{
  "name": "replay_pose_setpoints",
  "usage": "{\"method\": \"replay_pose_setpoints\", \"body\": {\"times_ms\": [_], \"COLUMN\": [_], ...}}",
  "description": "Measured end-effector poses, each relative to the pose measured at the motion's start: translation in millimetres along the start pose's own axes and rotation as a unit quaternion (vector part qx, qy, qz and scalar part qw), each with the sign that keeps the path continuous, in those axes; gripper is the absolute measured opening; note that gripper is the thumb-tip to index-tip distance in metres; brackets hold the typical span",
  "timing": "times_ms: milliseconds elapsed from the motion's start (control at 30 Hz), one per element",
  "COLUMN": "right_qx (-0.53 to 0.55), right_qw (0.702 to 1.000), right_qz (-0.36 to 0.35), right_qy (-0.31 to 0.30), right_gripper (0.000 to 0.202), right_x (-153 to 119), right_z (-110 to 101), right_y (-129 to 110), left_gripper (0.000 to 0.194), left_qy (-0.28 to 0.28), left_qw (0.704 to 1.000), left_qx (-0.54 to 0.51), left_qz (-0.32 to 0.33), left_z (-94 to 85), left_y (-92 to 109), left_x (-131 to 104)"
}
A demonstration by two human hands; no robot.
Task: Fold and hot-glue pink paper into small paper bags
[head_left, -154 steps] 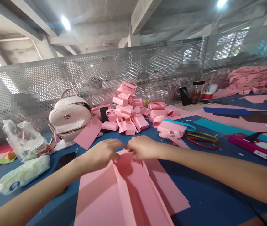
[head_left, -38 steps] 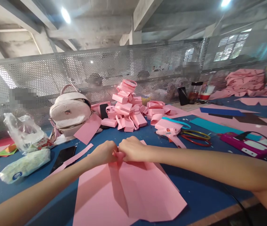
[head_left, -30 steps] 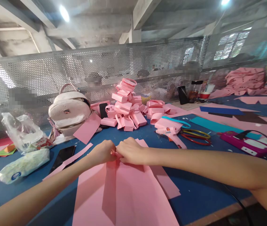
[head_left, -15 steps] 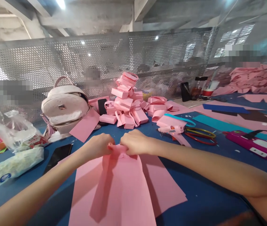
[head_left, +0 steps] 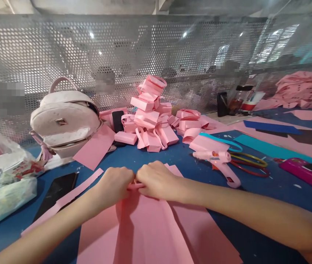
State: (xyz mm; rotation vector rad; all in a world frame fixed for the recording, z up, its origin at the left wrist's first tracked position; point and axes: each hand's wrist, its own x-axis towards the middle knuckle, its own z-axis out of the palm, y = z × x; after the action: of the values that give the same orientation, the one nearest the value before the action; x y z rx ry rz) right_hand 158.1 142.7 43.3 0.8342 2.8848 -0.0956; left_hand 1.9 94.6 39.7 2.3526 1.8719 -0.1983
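Observation:
A large pink paper sheet (head_left: 150, 227) stretches from my hands toward the front edge of the view. My left hand (head_left: 117, 183) is closed on its far end, knuckles up. Right beside it, my right hand (head_left: 156, 183) grips the same end, and a rolled or folded bit of the paper shows between the two hands. More pink sheets (head_left: 208, 231) lie under it on the blue table (head_left: 235, 216). Left of my hands lies a narrow pink paper strip (head_left: 81, 186). My fingertips are hidden by the backs of my hands.
Beyond my hands stands a pile of small pink paper boxes (head_left: 147, 119). A pink glue gun (head_left: 216, 159) lies to the right, near a purple power strip (head_left: 304, 172). A backpack (head_left: 65, 119), a black phone (head_left: 55, 194) and plastic bags (head_left: 3, 157) are on the left.
The sheet's far end has been bent over between my fists, which are closer together. The camera view has tilted down, and the narrow strip shows more fully.

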Motion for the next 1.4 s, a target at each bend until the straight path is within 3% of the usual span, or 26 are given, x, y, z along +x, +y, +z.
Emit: {"method": "replay_pose_setpoints", "body": {"times_ms": [233, 667, 800, 1000, 1233, 1400], "right_qx": [0.005, 0.011, -0.022, -0.072, -0.096, -0.103], "right_qw": [1.000, 0.999, 0.998, 0.994, 0.992, 0.992], "right_qz": [-0.007, -0.017, -0.007, 0.001, -0.008, -0.017], "right_qy": [-0.003, -0.038, -0.053, -0.079, -0.079, -0.072], "right_gripper": [0.010, 0.018, 0.008, 0.019, 0.019, 0.021], "right_x": [6, 3, 3, -3, -4, -5], "right_z": [2, -6, -8, -18, -14, -11], "right_y": [-1, 0, 5, 4, -1, -4], "left_gripper": [0.007, 0.015, 0.016, 0.017, 0.029, 0.027], "left_qy": [-0.053, -0.060, -0.060, -0.082, -0.095, -0.102], "left_qw": [0.998, 0.997, 0.996, 0.989, 0.983, 0.982], "left_qx": [0.031, 0.042, 0.065, 0.120, 0.154, 0.160], "left_qz": [-0.024, -0.021, -0.016, -0.001, 0.029, 0.024], "left_z": [-4.9, -0.2, 0.1, -3.9, -5.2, -6.6], "left_y": [-1, -3, -2, 3, 6, 7], "left_x": [4, 5, 3, -5, -9, -9]}}
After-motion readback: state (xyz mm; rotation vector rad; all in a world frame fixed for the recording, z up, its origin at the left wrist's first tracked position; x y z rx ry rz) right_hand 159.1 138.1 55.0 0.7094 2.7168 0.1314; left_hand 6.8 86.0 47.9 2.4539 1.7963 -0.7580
